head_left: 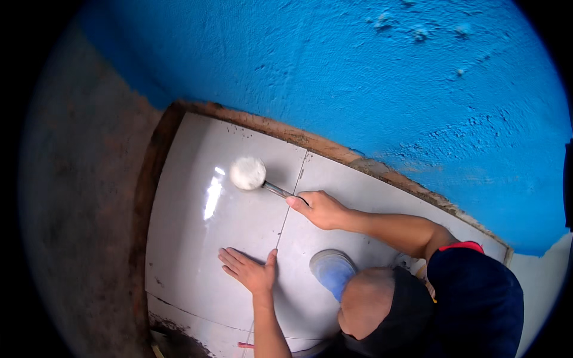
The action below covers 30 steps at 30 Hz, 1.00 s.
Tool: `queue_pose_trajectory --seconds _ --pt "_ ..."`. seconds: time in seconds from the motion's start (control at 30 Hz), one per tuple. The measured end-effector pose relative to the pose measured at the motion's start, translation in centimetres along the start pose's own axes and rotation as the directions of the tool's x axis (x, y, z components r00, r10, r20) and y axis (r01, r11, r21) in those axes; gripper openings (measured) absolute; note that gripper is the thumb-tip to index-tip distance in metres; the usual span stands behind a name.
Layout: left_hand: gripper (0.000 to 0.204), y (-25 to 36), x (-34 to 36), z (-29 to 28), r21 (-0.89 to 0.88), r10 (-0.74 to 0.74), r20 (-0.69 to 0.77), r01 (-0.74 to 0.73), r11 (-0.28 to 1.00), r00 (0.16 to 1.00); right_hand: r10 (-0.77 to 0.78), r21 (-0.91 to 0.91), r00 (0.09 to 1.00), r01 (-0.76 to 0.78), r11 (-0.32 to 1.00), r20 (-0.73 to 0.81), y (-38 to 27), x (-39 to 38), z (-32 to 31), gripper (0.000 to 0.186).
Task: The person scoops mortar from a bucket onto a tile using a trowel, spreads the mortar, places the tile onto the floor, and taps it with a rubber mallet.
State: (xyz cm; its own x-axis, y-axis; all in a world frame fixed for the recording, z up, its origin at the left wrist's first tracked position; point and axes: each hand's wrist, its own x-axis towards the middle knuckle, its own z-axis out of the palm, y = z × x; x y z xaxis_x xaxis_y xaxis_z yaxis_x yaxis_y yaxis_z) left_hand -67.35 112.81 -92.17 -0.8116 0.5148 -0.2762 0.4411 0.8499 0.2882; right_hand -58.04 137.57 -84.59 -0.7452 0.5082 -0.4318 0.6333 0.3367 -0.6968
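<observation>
My right hand [321, 209] is closed around the handle of a rubber mallet [248, 173] with a round white head and a metal shaft. Its head is over a large glossy white floor tile [197, 250], close to a bright reflection; whether it touches the tile I cannot tell. My left hand [253, 274] lies flat on the same tile, fingers spread, the thumb near the joint with the neighbouring tile [340, 179]. That second tile carries a foot in a blue and grey shoe [332, 268], below my bent knee [367, 301].
A rough blue wall [334, 71] rises beyond the tiles, with a brownish gap [286, 137] along its base. To the left stands a bare grey-brown wall [83, 197]. A small red strip [245, 345] lies by a tile joint near the lower edge, with dark rubble [173, 337] to its left.
</observation>
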Motion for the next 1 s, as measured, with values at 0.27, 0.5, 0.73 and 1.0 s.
queue_pose_trajectory --seconds 0.27,0.5,0.73,1.0 --pt "0.119 -0.2 -0.4 -0.2 -0.067 -0.008 -0.061 0.004 0.998 0.998 0.102 -0.204 0.988 -0.077 0.976 0.117 1.4 2.5 1.4 0.058" --pt "0.090 -0.6 -8.8 3.3 -0.188 -0.191 -0.024 0.183 0.965 0.981 0.038 -0.256 0.987 0.003 0.967 0.155 3.8 1.7 4.9 0.060" --pt "0.097 -1.5 -15.1 6.0 -0.317 -0.392 -0.078 0.350 0.881 0.916 -0.106 -0.123 0.922 0.162 0.979 0.372 -6.1 0.2 5.7 0.052" --pt "0.099 -0.2 -14.0 5.4 -0.309 -0.437 -0.007 0.414 0.856 0.899 -0.297 -0.287 0.780 0.511 0.810 0.551 -4.1 0.7 12.7 0.047"
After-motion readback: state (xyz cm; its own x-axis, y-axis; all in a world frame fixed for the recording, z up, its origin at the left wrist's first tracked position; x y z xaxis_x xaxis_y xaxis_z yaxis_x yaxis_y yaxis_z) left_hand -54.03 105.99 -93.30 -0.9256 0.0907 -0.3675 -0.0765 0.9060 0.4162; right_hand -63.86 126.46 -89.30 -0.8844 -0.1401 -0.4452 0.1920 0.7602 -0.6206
